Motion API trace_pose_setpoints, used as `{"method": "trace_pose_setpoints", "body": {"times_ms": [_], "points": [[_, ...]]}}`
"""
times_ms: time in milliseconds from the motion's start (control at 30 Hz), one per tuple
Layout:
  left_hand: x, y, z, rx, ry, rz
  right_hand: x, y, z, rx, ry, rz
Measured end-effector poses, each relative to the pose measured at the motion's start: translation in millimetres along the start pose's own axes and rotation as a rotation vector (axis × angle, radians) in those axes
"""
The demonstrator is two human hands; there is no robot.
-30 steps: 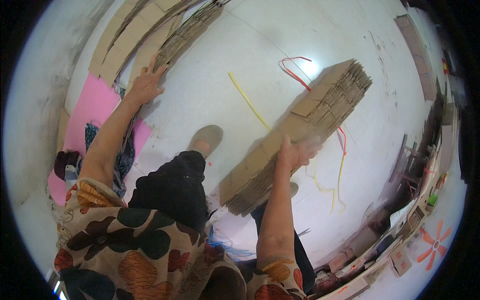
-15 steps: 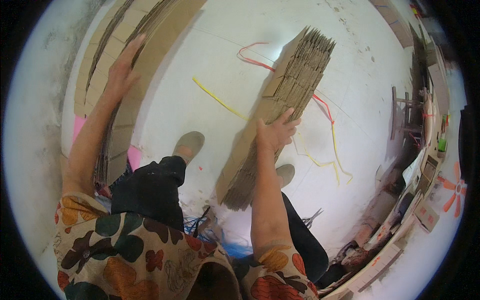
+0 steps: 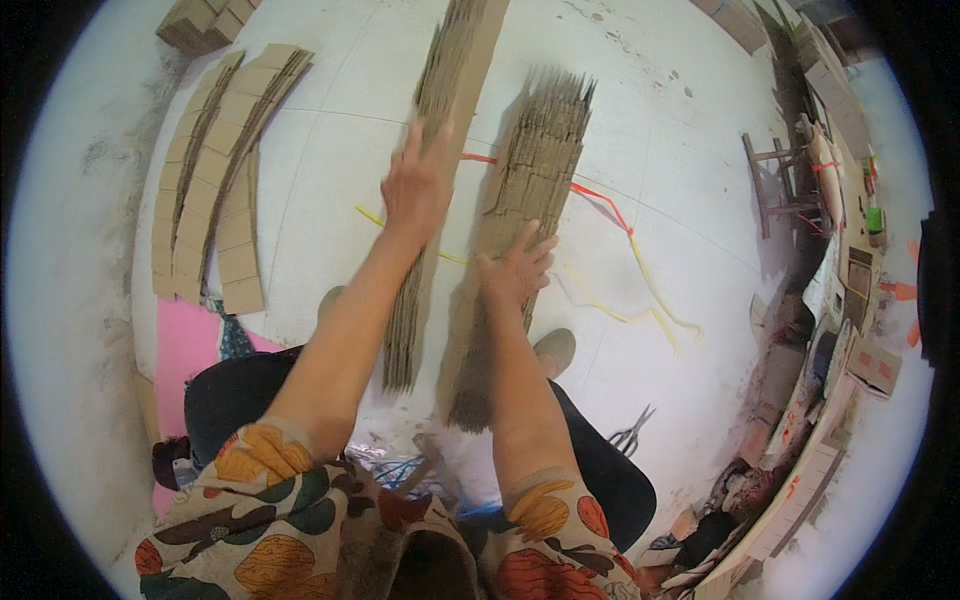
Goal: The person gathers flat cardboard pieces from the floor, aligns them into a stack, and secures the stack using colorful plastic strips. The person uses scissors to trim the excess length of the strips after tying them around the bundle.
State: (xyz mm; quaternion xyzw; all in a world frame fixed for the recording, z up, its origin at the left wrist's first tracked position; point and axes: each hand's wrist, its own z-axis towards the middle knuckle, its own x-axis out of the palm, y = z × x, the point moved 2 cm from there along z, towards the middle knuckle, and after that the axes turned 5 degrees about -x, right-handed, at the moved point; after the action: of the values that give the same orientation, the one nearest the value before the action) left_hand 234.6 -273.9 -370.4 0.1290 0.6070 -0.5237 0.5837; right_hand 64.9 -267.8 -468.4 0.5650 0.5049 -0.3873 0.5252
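Over the pale floor (image 3: 700,205), head view: the left hand (image 3: 418,185) clasps a narrow cardboard bundle (image 3: 450,95), just left of a thick cardboard stack (image 3: 530,170); the right hand (image 3: 518,272) rests on that stack, fingers spread, unclenched. Both judged stiff, the stack heavier, layers apt to slide, edges crushable; grip across mid-length. Counted: one bundle, one stack, three cardboard piles (image 3: 215,180) at left, one scissors (image 3: 634,428)
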Motion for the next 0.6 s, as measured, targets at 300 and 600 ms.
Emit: {"method": "trace_pose_setpoints", "body": {"times_ms": [300, 600], "points": [[48.8, 5.1, -91.6, 0.004, 0.340, -0.039, 2.4, 2.1, 1.8, 0.002, 0.061, 0.042], [80.5, 37.0, -93.0, -0.126, 0.439, -0.348, 2.1, -43.1, 19.7, -0.018, -0.112, 0.758]]}}
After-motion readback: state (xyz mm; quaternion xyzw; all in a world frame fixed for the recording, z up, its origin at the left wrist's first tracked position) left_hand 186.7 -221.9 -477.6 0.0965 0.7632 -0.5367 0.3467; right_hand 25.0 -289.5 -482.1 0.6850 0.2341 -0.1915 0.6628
